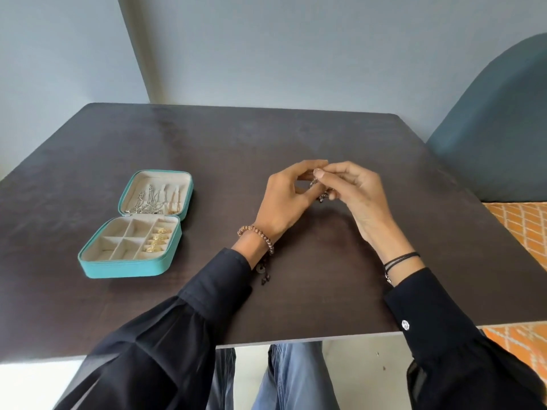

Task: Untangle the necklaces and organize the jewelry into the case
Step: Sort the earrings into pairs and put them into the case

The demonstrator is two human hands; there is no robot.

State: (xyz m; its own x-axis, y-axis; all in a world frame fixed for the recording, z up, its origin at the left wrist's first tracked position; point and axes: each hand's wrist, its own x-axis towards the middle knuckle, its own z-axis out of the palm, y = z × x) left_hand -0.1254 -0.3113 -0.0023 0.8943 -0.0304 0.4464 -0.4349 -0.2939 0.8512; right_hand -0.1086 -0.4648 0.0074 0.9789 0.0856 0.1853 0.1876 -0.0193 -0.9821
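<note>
My left hand (285, 196) and my right hand (353, 192) meet above the middle of the dark table (207, 149), fingertips together. Both pinch a small piece of jewelry (319, 187), a dark beaded bit with a metallic part that hangs between the fingers; most of it is hidden. At the left lies the open teal jewelry case (130, 269). Its lid (157, 192) holds several silver and gold chains on hooks. Gold rings (158, 239) sit in the right-hand slot of the tray, and the square compartments look bare.
A teal chair back (500, 128) rises at the right beyond the table edge. An orange patterned seat cushion (521, 226) lies beside the table's right side. The near table edge crosses above my knees. Walls close in behind the table.
</note>
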